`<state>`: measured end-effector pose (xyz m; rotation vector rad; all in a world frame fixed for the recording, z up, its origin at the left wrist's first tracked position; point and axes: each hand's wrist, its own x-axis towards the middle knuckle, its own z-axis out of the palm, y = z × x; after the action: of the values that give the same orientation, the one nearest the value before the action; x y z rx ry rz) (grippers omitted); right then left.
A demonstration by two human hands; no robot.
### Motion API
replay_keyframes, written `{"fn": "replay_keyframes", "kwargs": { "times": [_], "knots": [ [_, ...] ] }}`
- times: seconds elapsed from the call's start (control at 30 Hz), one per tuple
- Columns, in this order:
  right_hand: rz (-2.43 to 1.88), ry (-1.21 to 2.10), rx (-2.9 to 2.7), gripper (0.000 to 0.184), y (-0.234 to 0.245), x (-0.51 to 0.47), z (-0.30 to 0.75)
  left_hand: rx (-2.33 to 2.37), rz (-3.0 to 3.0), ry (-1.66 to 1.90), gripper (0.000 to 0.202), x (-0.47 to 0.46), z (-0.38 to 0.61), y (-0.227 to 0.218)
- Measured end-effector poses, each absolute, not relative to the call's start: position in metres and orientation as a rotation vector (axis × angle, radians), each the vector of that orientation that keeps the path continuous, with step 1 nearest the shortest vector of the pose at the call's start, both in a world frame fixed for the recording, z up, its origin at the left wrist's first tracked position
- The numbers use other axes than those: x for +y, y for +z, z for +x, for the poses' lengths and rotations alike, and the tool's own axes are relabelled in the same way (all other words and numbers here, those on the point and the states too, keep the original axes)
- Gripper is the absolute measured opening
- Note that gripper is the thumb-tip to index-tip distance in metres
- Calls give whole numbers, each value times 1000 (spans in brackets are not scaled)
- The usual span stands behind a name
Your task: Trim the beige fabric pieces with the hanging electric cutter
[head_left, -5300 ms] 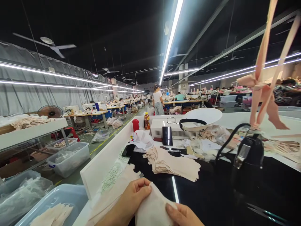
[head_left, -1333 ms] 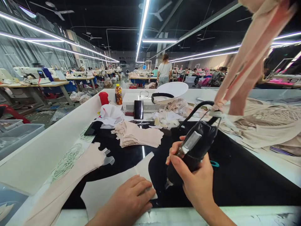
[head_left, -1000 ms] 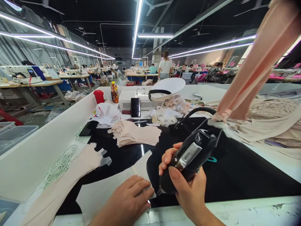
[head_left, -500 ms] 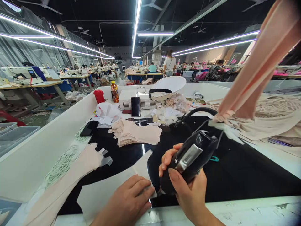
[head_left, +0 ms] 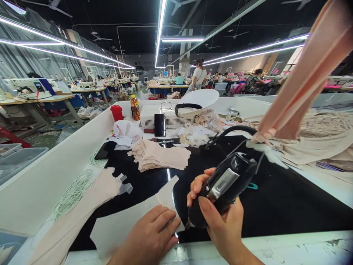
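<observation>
My left hand (head_left: 150, 237) lies flat, fingers stretched out, pressing a pale fabric piece (head_left: 121, 226) onto the black worktop (head_left: 275, 200). My right hand (head_left: 220, 221) is wrapped round a black handheld tool (head_left: 223, 187) with a metal plate on its side. The tool's tip sits at the fabric's right edge, close to my left fingertips. A black cable loops up from the tool's back, and pink fabric straps (head_left: 300, 81) tied there rise to the upper right.
A stack of beige cut pieces (head_left: 160, 158) lies mid-table, another long beige piece (head_left: 82, 198) at left. Farther back stand a white box (head_left: 171, 117) with a phone, a red cup (head_left: 117, 112), a bottle (head_left: 135, 107). Beige cloth (head_left: 317, 143) heaps at right. People work at distant tables.
Earlier both hands held the fabric piece. Since then my right hand took hold of the black tool and brought it down to the fabric's edge; in the last second little has moved.
</observation>
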<state>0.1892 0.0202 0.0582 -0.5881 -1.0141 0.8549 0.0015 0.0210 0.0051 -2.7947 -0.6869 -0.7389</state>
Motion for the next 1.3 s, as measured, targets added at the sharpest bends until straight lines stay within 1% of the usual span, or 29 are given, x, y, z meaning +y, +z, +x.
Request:
{"fn": "replay_keyframes", "kwargs": {
  "times": [0.57, 0.8, 1.0, 1.1, 1.3],
  "knots": [
    [-605, 847, -1031, 36, 57, 20, 190, -683, -2792, -754, 27, 21, 1, 4],
    [-613, 847, -1028, 35, 56, 23, 189, -713, -2807, -736, 28, 20, 1, 2],
    [-610, 824, -1063, 33, 55, 21, 189, -696, -2775, -802, 32, 19, -3, -1],
    [-604, 837, -1048, 33, 56, 20, 189, -637, -2771, -849, 30, 19, -4, 0],
    [-604, 843, -1033, 36, 55, 21, 189, -669, -2854, -777, 25, 18, -1, 2]
  ]
}}
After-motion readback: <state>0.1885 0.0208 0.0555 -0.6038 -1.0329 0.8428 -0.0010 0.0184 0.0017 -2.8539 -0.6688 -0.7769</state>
